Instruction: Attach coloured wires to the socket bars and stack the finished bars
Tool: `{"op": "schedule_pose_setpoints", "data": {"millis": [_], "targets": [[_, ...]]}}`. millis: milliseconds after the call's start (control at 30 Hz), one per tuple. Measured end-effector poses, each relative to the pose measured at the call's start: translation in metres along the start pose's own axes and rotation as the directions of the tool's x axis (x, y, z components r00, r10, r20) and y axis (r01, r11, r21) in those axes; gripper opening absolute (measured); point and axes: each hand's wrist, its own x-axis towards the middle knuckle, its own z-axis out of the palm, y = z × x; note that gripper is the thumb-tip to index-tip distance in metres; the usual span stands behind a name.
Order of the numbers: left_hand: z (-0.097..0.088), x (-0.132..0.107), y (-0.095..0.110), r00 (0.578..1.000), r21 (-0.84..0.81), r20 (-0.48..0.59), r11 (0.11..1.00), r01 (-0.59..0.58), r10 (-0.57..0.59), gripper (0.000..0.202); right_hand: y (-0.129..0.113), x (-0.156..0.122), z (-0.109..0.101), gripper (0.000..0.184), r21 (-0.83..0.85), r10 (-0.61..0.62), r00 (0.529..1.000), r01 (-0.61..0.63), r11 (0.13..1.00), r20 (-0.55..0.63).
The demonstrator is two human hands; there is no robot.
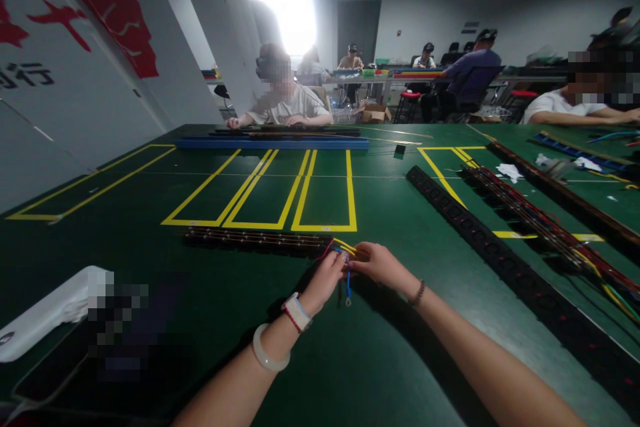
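Pinching coloured wires (345, 250) at the end of the black strip (255, 239) with left hand (327, 277) and right hand (377, 263), fingers closed narrow, apparently for fine control.

**My count across the green table (150, 253)**

I count my two hands, left hand (327, 278) and right hand (377, 263), on wires (345, 250) of three colours. One black strip (255, 240) lies near. On the right lie three long strips (500, 260). Far away is one blue rail (273, 143). In the middle I see three yellow boxes (325, 227). Two people sit here, one far (285, 103), one right (565, 107).
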Motion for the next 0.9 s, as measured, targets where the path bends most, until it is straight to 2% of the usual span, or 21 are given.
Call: {"op": "schedule_pose_setpoints", "data": {"millis": [133,300,433,533,633,767,900], "targets": [[0.005,-0.004,0.000,0.996,-0.155,0.046,0.984,0.085,-0.079,0.022,-0.009,-0.007,0.006,0.016,-0.293,-0.083,0.987,0.040,0.955,-0.136],[0.007,-0.003,-0.004,0.993,-0.205,0.092,0.974,0.093,-0.075,0.026,-0.020,-0.017,0.020,0.013,-0.540,-0.123,0.982,0.027,0.841,-0.144],[0.005,-0.001,-0.006,0.992,-0.272,0.099,0.957,0.100,-0.076,0.030,-0.025,-0.022,0.027,0.009,-0.609,-0.133,0.981,0.019,0.793,-0.142],[0.003,0.000,-0.006,0.990,-0.327,0.101,0.936,0.129,-0.101,0.025,-0.026,-0.022,0.026,0.008,-0.663,-0.155,0.980,0.034,0.748,-0.125],[0.004,0.000,-0.005,0.988,-0.344,0.095,0.927,0.151,-0.125,0.021,-0.028,-0.021,0.028,0.015,-0.738,-0.194,0.976,0.060,0.673,-0.097],[0.004,-0.001,-0.004,0.980,-0.359,0.036,0.912,0.196,-0.196,0.016,-0.028,-0.023,0.041,0.024,-0.795,-0.267,0.963,0.129,0.592,-0.042],[0.001,0.002,-0.005,0.971,-0.419,-0.002,0.882,0.217,-0.240,0.014,-0.027,-0.028,0.049,0.030,-0.809,-0.320,0.948,0.190,0.556,0.003]]}}
